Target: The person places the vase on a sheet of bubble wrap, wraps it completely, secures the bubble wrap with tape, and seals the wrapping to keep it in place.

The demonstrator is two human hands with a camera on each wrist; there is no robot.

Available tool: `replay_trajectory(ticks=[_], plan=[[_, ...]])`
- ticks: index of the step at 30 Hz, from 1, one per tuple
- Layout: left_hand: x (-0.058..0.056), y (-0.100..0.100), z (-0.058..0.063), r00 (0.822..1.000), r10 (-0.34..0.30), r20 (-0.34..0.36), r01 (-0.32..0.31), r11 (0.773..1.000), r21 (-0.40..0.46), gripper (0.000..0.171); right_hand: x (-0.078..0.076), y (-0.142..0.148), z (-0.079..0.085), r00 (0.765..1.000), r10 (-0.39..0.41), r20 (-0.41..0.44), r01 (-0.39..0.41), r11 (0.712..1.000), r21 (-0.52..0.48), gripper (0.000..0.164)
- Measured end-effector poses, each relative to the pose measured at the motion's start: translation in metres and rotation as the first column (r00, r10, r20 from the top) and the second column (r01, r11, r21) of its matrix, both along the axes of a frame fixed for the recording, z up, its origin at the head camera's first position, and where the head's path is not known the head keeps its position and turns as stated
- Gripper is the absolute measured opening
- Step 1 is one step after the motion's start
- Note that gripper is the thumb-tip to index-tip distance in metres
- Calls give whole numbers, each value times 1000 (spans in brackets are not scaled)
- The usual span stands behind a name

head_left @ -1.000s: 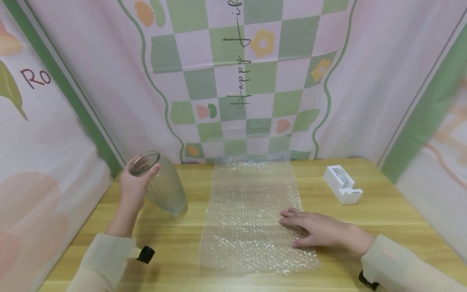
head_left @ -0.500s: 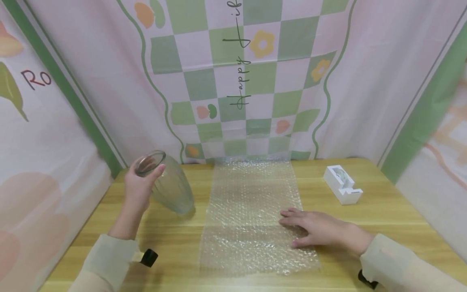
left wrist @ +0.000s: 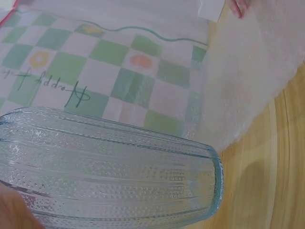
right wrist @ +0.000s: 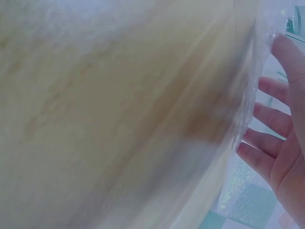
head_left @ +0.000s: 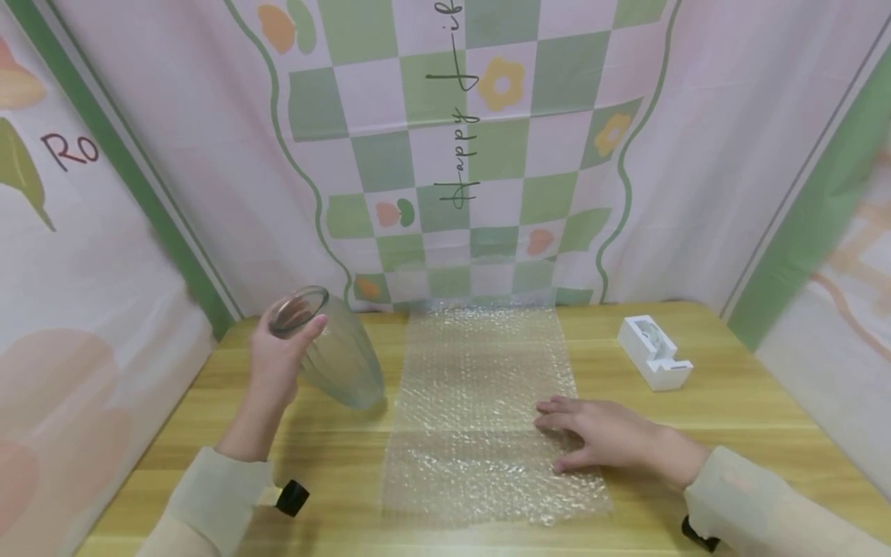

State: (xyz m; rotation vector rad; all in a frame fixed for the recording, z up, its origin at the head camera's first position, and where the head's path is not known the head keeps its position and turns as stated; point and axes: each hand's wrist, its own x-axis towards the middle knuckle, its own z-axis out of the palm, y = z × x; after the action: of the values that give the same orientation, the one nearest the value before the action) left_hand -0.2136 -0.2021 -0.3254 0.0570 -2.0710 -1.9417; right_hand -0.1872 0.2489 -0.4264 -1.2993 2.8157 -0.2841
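Observation:
A clear ribbed glass vase (head_left: 348, 356) leans with its mouth toward the left side of the table. Just below the rim, my left hand (head_left: 274, 360) grips it, thumb on the near side and the other fingers partly hidden behind the glass. Dotted texture shows on the vase wall (left wrist: 124, 171) in the left wrist view. To its right, a sheet of bubble wrap (head_left: 473, 387) lies flat, running from the back of the table toward the front. My right hand (head_left: 605, 435) rests with spread fingers on the sheet's right edge; the fingertips (right wrist: 262, 86) touch the wrap in the right wrist view.
A white tape dispenser (head_left: 654, 352) stands at the back right of the wooden table (head_left: 327, 480), beyond my right hand. A checked, printed cloth (head_left: 445, 155) hangs behind the table, and more cloth closes off both sides.
My left hand has carried the vase a short way right, closer to the bubble wrap. The right hand has stayed almost still on the sheet.

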Motion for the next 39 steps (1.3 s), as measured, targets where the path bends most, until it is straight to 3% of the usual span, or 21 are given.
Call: replay_trajectory(ticks=[8, 17, 28, 39], plan=[[3, 10, 0, 999, -46, 10, 45, 997, 62, 64, 1, -1, 3, 1000, 9, -16, -9, 1000, -9, 72], [3, 19, -4, 999, -35, 22, 33, 996, 89, 58, 1, -1, 6, 999, -23, -28, 22, 999, -27, 73], [3, 33, -9, 998, -60, 8, 59, 989, 132, 57, -1, -4, 6, 994, -8, -109, -2, 996, -88, 50], [8, 46, -20, 987, -159, -21, 161, 974, 160, 63, 5, -20, 16, 992, -58, -111, 33, 976, -215, 40]])
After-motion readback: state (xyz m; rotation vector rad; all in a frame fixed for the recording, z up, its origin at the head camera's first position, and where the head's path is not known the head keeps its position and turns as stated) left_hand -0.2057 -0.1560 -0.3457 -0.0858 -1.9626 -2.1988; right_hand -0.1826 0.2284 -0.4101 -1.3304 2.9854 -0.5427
